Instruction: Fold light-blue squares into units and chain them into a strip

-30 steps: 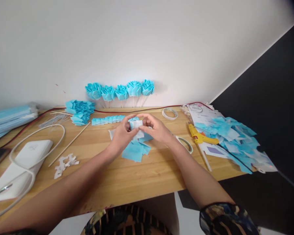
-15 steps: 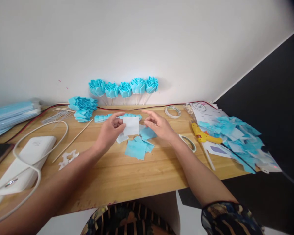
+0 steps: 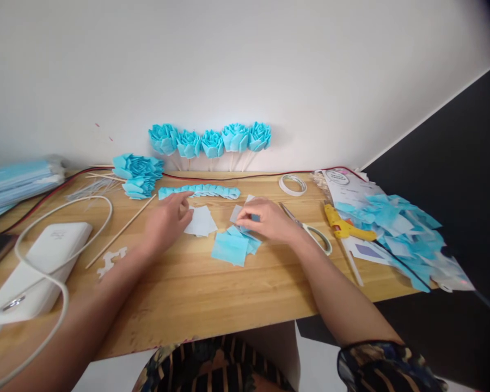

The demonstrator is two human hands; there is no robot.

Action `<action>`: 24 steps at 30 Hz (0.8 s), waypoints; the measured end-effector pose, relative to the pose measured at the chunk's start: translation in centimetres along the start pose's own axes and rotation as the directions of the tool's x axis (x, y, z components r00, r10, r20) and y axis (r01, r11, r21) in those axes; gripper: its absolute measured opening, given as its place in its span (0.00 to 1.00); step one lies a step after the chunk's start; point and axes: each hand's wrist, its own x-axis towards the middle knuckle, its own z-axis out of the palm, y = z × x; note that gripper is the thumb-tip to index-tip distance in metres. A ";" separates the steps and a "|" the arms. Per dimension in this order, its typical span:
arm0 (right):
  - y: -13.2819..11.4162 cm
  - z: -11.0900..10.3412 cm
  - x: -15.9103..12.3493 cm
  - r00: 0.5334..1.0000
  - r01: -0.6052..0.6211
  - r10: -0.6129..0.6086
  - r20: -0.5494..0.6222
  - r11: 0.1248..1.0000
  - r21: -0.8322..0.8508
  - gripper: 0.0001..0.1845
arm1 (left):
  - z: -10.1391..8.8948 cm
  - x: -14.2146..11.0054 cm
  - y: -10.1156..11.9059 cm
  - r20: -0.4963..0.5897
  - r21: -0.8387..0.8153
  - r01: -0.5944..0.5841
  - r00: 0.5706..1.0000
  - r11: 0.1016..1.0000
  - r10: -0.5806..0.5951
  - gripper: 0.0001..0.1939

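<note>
The left hand (image 3: pixel 169 216) is at white squares (image 3: pixel 203 221) on the bench (image 3: pixel 196 299), the right hand (image 3: pixel 267 218) just above blue squares (image 3: pixel 231 249); five blue flowers (image 3: pixel 212 144) stand behind.

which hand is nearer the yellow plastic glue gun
Right. The right hand is left of the glue gun, pale-handled metal scissors between; the left hand is farther left, by the flat white squares.

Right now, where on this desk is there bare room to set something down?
The front of the desk, between your forearms, nearer you than the blue squares. A smaller gap lies between the tape roll and the glue gun. It's crowded at right, with blue scraps, and at left, with the power bank and cable.
</note>
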 end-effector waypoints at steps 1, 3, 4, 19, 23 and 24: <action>-0.2 0.3 0.1 0.999 0.045 -0.044 0.023 0.999 -0.026 0.09 | 0.0 -0.1 0.1 -0.054 0.057 -0.044 0.997 0.997 0.047 0.20; -0.5 0.7 0.2 0.992 0.106 -0.102 0.070 0.993 -0.059 0.08 | -0.1 -0.2 0.7 -0.144 0.116 -0.110 0.981 0.987 0.126 0.18; -0.6 0.9 0.2 0.989 0.123 -0.115 0.091 0.989 -0.083 0.08 | -0.1 -0.4 1.0 -0.172 0.113 -0.132 0.974 0.985 0.150 0.17; -2.4 1.9 0.2 0.983 0.136 -0.110 -0.147 0.975 0.177 0.04 | 0.6 -2.2 4.7 0.092 -0.485 -0.130 0.976 0.865 0.198 0.20; -2.5 2.4 0.1 0.973 -0.068 0.134 -0.189 0.944 0.322 0.06 | 0.6 -2.4 5.1 0.167 -0.563 -0.009 0.978 0.826 0.124 0.26; -2.5 2.6 0.0 0.966 -0.094 0.173 -0.190 0.927 0.364 0.06 | 0.8 -2.3 5.1 0.165 -0.563 0.011 0.981 0.827 0.099 0.26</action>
